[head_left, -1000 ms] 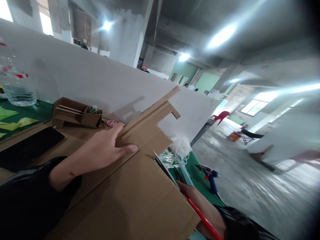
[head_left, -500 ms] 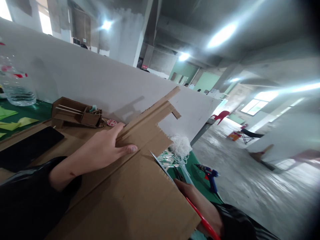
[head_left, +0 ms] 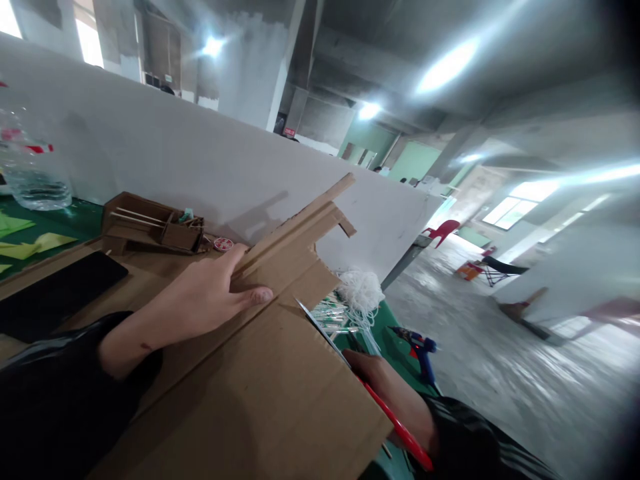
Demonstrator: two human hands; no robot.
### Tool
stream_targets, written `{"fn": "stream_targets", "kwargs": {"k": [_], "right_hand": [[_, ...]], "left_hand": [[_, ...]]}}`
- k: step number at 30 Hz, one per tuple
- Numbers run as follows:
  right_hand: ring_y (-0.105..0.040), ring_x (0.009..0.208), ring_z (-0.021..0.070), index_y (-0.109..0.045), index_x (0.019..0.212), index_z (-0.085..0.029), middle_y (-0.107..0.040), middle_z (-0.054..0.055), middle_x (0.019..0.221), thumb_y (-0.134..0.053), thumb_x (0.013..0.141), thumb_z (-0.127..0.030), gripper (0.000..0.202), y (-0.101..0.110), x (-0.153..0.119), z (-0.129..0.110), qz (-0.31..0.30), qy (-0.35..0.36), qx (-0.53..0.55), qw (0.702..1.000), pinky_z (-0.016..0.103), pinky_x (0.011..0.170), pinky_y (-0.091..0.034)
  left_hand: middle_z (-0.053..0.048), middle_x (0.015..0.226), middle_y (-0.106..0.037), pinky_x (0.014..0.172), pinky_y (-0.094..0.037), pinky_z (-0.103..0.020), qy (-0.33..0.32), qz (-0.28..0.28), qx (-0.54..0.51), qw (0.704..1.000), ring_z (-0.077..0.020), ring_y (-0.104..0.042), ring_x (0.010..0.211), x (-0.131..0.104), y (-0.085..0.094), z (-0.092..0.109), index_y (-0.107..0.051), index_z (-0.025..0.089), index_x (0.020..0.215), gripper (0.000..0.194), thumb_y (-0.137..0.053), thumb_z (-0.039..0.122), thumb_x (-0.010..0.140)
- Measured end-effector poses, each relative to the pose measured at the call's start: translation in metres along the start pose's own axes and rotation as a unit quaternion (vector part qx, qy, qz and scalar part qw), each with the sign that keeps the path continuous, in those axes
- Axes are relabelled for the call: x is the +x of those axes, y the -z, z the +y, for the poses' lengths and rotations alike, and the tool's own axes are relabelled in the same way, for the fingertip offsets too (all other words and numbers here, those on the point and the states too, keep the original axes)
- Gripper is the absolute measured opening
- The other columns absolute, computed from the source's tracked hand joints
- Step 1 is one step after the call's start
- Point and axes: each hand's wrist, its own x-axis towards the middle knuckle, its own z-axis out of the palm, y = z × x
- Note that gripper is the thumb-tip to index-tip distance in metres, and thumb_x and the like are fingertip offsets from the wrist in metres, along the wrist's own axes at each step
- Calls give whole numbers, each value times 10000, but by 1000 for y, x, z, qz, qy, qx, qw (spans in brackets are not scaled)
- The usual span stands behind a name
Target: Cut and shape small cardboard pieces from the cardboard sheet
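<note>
A large brown cardboard sheet (head_left: 260, 393) with a notched, strip-like far end fills the lower middle of the view. My left hand (head_left: 210, 293) grips its upper left edge, thumb on top and fingers behind. My right hand (head_left: 390, 387) is closed round red-handled scissors (head_left: 395, 420) at the sheet's right side. One scissor blade lies over the cardboard, its tip at a slit below the notched part; the other blade is hidden beneath. Most of the right fingers are behind the sheet.
A cardboard box model (head_left: 155, 223) with sticks, a black phone-like slab (head_left: 60, 293), yellow paper (head_left: 40, 245) and a water bottle (head_left: 40, 180) are at left. White string (head_left: 361, 290) and a blue glue gun (head_left: 420, 347) lie at right. A white partition (head_left: 210, 160) stands behind.
The cardboard's far end and my right hand with the scissors have shifted slightly left. My left hand keeps its grip almost unmoved.
</note>
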Motion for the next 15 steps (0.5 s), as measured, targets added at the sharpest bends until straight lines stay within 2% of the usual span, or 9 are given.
{"fn": "stream_targets", "kwargs": {"k": [3,9,15], "right_hand": [[-596,656,180,-641,784,-178,-689,31,748,-557,855,-366,218,7,0,-6,-12,9,-29,999,267,577,-420],[-584,596,181,-642,751,-185,-674,40,690,-555,844,-400,250,9,-3,-14,-21,4,-76,997,267,541,-400],[-590,599,180,-621,740,-193,-667,32,689,-555,840,-426,262,4,-4,-9,-24,1,-79,997,258,527,-389]], "left_hand": [[-125,1227,-657,883,-478,-470,7,5,9,1000,-388,-640,1074,0,-1,1,-345,258,1436,837,-492,751,776],[-134,1273,-632,883,-483,-486,7,3,16,1000,-406,-618,1115,1,-1,1,-323,264,1447,856,-479,769,773],[-155,1307,-603,870,-483,-502,13,-5,19,1000,-428,-585,1157,1,-2,0,-309,250,1449,871,-470,775,773]]}}
